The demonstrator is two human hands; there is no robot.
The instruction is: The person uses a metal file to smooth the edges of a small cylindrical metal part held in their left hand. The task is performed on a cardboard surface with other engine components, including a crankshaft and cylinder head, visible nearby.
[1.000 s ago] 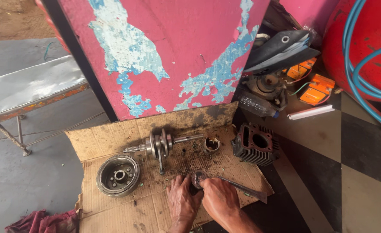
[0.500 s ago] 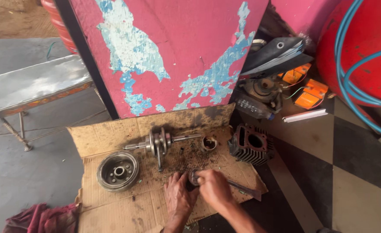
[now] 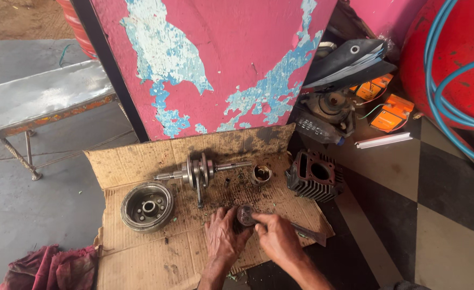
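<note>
My left hand (image 3: 222, 236) grips small round piston (image 3: 244, 215), dark, grimy; right hand (image 3: 277, 240) clamps flat scraper (image 3: 301, 232) on it. Ahead: 1 crankshaft (image 3: 199, 173), 1 flywheel (image 3: 147, 206), 1 cylinder block (image 3: 315, 175).

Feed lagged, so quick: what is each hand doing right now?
Left hand: closed around the small round metal part, steadying it on the cardboard.
Right hand: gripping a flat metal tool against that part.

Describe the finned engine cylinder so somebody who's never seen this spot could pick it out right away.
Start at the peeling pink and blue panel and drop to the greasy cardboard on the floor below it. The cylinder sits at the cardboard's right edge, beside the small piston. Unlike the shiny crankshaft and round flywheel, it is a dark, boxy block with cooling fins and a large bore.
</note>
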